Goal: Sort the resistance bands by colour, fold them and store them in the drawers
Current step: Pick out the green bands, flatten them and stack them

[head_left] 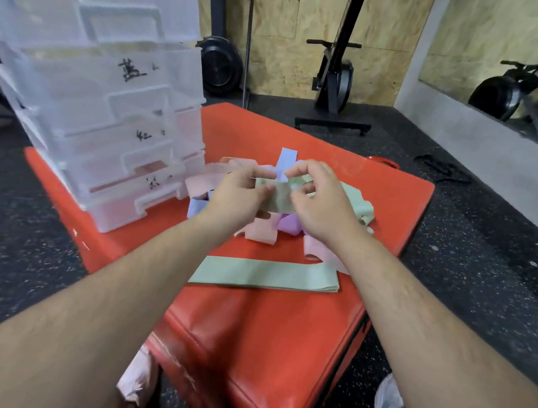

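Above a heap of resistance bands, my left hand [241, 189] and my right hand [320, 198] together hold a pale green band [280, 196], each pinching one end. The heap holds pink bands [262, 231], a purple band [289, 223], blue bands [287, 159] and more green bands [356, 202]. A flat stack of green bands [264, 275] lies nearer me on the red mat [279, 332]. A clear plastic drawer unit [104, 111] with handwritten labels stands at the mat's left, its drawers pulled partly out.
Dark speckled rubber floor [489, 262] surrounds the red mat. A black exercise machine [337, 77] stands against the wooden back wall, another [525, 88] at the right. A black strap [442, 170] lies on the floor. My shoes [387, 405] are beside the mat's near edge.
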Demonstrator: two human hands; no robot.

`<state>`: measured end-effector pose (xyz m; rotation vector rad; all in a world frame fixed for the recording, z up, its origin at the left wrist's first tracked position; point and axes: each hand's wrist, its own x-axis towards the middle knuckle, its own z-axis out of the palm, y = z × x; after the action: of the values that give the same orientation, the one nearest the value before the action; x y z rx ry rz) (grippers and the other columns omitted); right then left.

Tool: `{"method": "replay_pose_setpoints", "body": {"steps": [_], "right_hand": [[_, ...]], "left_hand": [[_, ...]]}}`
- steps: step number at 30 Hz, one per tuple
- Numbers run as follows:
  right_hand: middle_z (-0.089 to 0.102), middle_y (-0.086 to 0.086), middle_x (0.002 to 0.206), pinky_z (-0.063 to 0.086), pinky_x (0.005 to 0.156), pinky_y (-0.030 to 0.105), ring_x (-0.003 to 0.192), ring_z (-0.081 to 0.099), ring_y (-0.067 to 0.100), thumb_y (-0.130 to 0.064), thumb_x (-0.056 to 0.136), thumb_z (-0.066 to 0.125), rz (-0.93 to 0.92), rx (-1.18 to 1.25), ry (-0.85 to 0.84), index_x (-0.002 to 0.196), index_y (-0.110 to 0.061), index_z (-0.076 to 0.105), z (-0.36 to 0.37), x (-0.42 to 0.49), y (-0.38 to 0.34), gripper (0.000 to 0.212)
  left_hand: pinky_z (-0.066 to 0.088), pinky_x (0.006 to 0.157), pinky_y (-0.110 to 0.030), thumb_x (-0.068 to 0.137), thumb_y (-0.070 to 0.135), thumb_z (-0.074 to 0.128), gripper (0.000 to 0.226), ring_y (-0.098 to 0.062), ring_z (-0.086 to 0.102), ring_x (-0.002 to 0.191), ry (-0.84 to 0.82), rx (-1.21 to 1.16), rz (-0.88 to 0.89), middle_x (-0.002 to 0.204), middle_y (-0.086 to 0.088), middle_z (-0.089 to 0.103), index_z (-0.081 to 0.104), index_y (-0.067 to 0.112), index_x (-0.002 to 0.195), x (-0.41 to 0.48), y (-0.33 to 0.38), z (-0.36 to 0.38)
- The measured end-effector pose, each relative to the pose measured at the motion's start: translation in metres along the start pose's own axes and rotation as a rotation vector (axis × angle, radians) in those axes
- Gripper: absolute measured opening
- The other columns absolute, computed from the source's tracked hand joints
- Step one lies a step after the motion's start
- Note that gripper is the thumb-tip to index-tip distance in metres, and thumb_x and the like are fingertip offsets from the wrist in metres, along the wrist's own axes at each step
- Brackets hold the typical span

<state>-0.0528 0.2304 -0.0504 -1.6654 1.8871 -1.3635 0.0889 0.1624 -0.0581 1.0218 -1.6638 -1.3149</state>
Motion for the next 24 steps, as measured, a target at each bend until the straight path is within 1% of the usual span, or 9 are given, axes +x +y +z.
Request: {"method": "replay_pose_setpoints", "body": {"steps": [3, 6, 9, 11, 13, 17, 20, 22, 24], "right_hand": [[0.055, -0.009, 0.129, 0.040, 0.103, 0.031, 0.113, 0.050, 0.015, -0.014, 0.083, 0.057, -0.182, -0.144, -0.135, 0.125, -0.034, 0.061, 0.014, 0.005, 0.001, 0.047], [0.061, -0.005, 0.126, 0.029, 0.109, 0.033, 0.128, 0.037, 0.025, -0.026, 0.089, 0.063, -0.149, -0.269, -0.242, 0.130, -0.036, 0.059, 0.031, 0.009, 0.002, 0.043], [0.062, -0.004, 0.111, 0.028, 0.099, 0.032, 0.119, 0.036, 0.024, -0.033, 0.093, 0.062, -0.194, -0.407, -0.245, 0.111, -0.023, 0.065, 0.044, 0.011, 0.000, 0.020], [0.058, -0.004, 0.098, 0.033, 0.091, 0.037, 0.104, 0.037, 0.021, -0.037, 0.093, 0.062, -0.244, -0.436, -0.217, 0.100, -0.019, 0.064, 0.052, 0.012, -0.002, 0.020], [0.057, -0.001, 0.095, 0.033, 0.083, 0.036, 0.099, 0.039, 0.020, -0.040, 0.091, 0.063, -0.263, -0.428, -0.225, 0.095, -0.018, 0.062, 0.059, 0.014, -0.002, 0.022], [0.055, -0.005, 0.095, 0.031, 0.085, 0.034, 0.098, 0.039, 0.017, -0.039, 0.092, 0.064, -0.302, -0.482, -0.274, 0.091, -0.018, 0.056, 0.060, 0.018, -0.003, 0.023], [0.046, -0.008, 0.094, 0.026, 0.083, 0.033, 0.099, 0.036, 0.017, -0.036, 0.096, 0.062, -0.286, -0.592, -0.295, 0.088, -0.024, 0.047, 0.054, 0.019, 0.000, 0.020], [0.046, -0.007, 0.092, 0.027, 0.082, 0.034, 0.101, 0.041, 0.020, -0.035, 0.095, 0.062, -0.250, -0.628, -0.289, 0.086, -0.024, 0.046, 0.051, 0.021, 0.004, 0.021], [0.052, -0.009, 0.085, 0.029, 0.076, 0.033, 0.096, 0.049, 0.023, -0.030, 0.091, 0.064, -0.242, -0.597, -0.237, 0.081, -0.022, 0.048, 0.048, 0.023, 0.005, 0.021]], "left_hand": [[0.061, 0.078, -0.044, 0.100, 0.016, 0.053, 0.015, -0.028, 0.071, 0.093, -0.023, 0.130, 0.024, 0.107, -0.013, 0.068, 0.060, 0.018, 0.113, -0.011, -0.003, -0.021], [0.061, 0.077, -0.036, 0.100, 0.015, 0.051, 0.013, -0.019, 0.071, 0.088, -0.010, 0.175, 0.049, 0.101, -0.008, 0.068, 0.056, 0.012, 0.112, -0.017, -0.004, -0.040], [0.061, 0.078, -0.034, 0.096, 0.015, 0.058, 0.013, -0.017, 0.072, 0.083, -0.005, 0.191, 0.056, 0.101, -0.006, 0.067, 0.056, 0.010, 0.108, -0.021, -0.007, -0.056], [0.061, 0.079, -0.037, 0.093, 0.014, 0.062, 0.006, -0.020, 0.074, 0.078, 0.012, 0.210, 0.059, 0.097, -0.006, 0.068, 0.059, 0.015, 0.099, -0.022, -0.009, -0.067], [0.061, 0.076, -0.036, 0.092, 0.011, 0.064, 0.011, -0.023, 0.074, 0.073, 0.022, 0.195, 0.045, 0.093, -0.009, 0.068, 0.060, 0.020, 0.089, -0.023, -0.008, -0.076], [0.060, 0.067, -0.036, 0.089, 0.006, 0.069, 0.008, -0.025, 0.071, 0.079, 0.052, 0.075, 0.003, 0.092, -0.016, 0.070, 0.067, 0.010, 0.094, -0.021, -0.010, -0.092], [0.057, 0.064, -0.035, 0.088, 0.004, 0.070, 0.011, -0.022, 0.071, 0.078, 0.088, 0.021, -0.013, 0.090, -0.014, 0.073, 0.068, 0.007, 0.098, -0.023, -0.009, -0.103], [0.055, 0.061, -0.029, 0.087, 0.004, 0.071, 0.012, -0.015, 0.068, 0.072, 0.112, 0.014, -0.002, 0.084, -0.008, 0.072, 0.069, 0.007, 0.099, -0.025, -0.008, -0.111], [0.048, 0.056, -0.016, 0.086, 0.005, 0.073, 0.012, -0.004, 0.064, 0.062, 0.139, 0.058, 0.023, 0.078, -0.001, 0.071, 0.069, 0.006, 0.097, -0.028, -0.008, -0.118]]}}
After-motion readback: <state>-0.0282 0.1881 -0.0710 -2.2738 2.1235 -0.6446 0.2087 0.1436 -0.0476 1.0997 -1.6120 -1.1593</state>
